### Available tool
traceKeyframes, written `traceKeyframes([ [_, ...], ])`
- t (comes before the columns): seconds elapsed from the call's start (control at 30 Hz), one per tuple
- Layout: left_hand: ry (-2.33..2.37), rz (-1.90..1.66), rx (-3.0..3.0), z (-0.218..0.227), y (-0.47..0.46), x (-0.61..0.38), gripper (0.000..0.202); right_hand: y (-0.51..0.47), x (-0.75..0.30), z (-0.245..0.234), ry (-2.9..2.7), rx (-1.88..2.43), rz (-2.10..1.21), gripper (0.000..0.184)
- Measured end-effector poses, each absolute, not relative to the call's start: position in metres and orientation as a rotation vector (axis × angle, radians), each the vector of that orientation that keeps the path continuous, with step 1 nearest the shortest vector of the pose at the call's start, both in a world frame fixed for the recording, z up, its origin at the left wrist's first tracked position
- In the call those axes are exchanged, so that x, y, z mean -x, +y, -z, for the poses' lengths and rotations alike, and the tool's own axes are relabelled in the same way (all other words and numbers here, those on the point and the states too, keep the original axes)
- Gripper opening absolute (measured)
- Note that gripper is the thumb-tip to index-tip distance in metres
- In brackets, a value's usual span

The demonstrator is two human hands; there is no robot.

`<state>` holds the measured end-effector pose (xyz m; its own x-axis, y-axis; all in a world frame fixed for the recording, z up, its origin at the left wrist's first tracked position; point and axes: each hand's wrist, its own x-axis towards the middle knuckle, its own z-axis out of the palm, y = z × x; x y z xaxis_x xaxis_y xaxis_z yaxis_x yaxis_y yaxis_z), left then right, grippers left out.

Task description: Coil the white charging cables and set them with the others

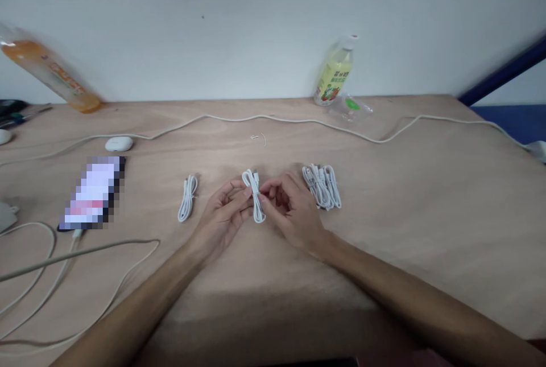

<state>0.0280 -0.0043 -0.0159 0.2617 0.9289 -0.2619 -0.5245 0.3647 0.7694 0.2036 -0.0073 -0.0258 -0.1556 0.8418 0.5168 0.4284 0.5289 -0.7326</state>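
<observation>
A coiled white charging cable (258,210) is held upright between my two hands, pinched in around its middle. My left hand (224,210) grips it from the left with thumb and fingers. From the right, the thumb and index finger of my right hand (294,207) close on the cable's middle, where a tie may sit; the fingertips partly hide it. Another coiled white cable (187,199) lies on the table to the left. Several more coiled cables (323,186) are bunched together just beyond my right hand.
Small white tie scraps (258,138) lie farther back on the wooden table (405,213). A long white cord (277,119) crosses behind them. At left are a phone (91,193), an earbud case (119,144) and an orange drink bottle (55,77). A yellow-labelled bottle (335,74) stands beside a crumpled plastic wrapper (352,107).
</observation>
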Motion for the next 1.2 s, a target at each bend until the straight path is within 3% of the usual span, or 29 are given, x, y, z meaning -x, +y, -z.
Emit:
traceKeyframes([
  [0.47, 0.870, -1.117, -0.685, 0.0087, -0.0082, -0.0278, 0.029, -0.0115, -0.2047, 0.0305, -1.815, 1.066, -0.545, 0.007],
  [0.7, 0.935, -1.157, -0.846, 0.0134, -0.0088, -0.0267, 0.049, -0.0114, -0.2034, 0.0349, -1.814, 1.103, -0.507, 0.013],
  [0.97, 1.029, -1.170, -1.024, 0.0116, -0.0120, -0.0292, 0.037, -0.0110, -0.2022, 0.0304, -1.765, 1.158, -0.550, 0.010],
  [1.2, 1.036, -1.196, -1.048, 0.0094, -0.0125, -0.0290, 0.032, -0.0042, -0.2081, 0.0253, -1.735, 1.123, -0.756, 0.021],
])
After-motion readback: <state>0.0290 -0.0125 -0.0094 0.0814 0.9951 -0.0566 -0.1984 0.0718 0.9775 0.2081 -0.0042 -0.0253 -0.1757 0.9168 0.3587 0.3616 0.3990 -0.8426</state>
